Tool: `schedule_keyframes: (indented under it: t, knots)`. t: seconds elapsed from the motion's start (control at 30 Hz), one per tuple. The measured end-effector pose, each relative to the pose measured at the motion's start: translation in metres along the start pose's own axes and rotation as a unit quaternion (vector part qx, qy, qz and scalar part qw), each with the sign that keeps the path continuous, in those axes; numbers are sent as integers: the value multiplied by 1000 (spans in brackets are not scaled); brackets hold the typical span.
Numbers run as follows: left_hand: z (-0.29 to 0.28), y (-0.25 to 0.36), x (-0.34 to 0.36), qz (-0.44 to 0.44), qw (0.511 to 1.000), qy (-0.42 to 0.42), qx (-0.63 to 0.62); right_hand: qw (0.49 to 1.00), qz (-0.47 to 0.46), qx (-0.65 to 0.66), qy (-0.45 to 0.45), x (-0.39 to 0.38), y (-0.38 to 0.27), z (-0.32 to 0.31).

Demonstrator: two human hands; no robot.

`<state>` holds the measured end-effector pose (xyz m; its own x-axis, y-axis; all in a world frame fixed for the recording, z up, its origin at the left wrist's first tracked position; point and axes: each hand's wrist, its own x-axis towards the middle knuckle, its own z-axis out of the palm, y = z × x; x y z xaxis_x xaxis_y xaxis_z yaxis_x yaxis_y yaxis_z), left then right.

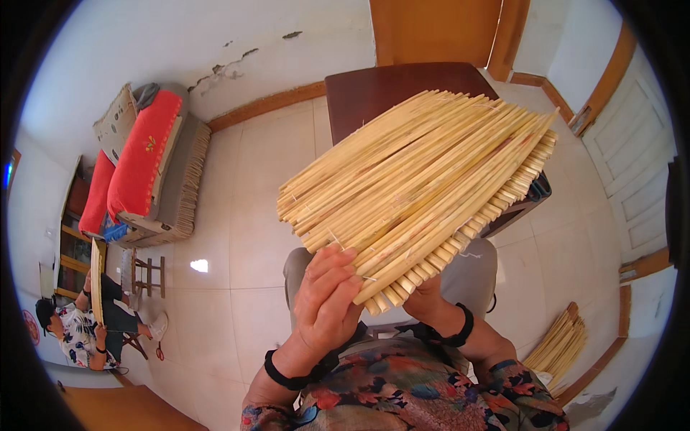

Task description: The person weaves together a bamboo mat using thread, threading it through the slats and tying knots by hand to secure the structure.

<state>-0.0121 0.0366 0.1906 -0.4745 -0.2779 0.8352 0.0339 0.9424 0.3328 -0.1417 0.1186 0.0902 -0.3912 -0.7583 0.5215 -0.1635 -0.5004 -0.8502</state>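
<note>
A double-layered mat of pale yellow plant stalks (410, 172) is tilted above my lap. Its stalks lie side by side, bits of white thread show between them, and a second layer runs crosswise underneath, its cut ends showing along the right edge. My left hand (329, 294) grips the near left edge, fingers curled over the top. Against the near right edge, my right hand (425, 300) holds the mat from below; the mat hides most of its fingers.
A dark red table (359, 93) stands beyond the mat. Loose stalks (559, 345) lie on the floor at right. To the left are a sofa with a red cover (147, 154), a small stool (149, 276), scissors (159, 350) and a seated person (79, 327) holding a similar mat.
</note>
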Motion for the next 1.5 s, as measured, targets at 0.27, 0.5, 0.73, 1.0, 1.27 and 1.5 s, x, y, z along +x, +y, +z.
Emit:
schedule_keyframes:
  t: [0.27,0.5,0.73,1.0,1.27,1.5]
  knots:
    - [-4,-3,-13,11,999,-15,-36,976,214,23,-31,-37,36,0]
    - [-10,-2,-12,4,998,-44,-38,830,-254,-496,10,-9,20,2]
    - [-9,-2,-14,13,998,-34,-43,957,46,-239,-159,-1,-7,-3]
    - [-7,-2,-14,18,998,-33,-43,740,324,-394,-439,35,-59,2]
    - [-10,-3,-20,6,999,-34,-38,903,273,-177,-280,13,-13,-6]
    - [-14,-3,-22,-6,998,-51,-43,952,261,27,-160,-4,5,-8]
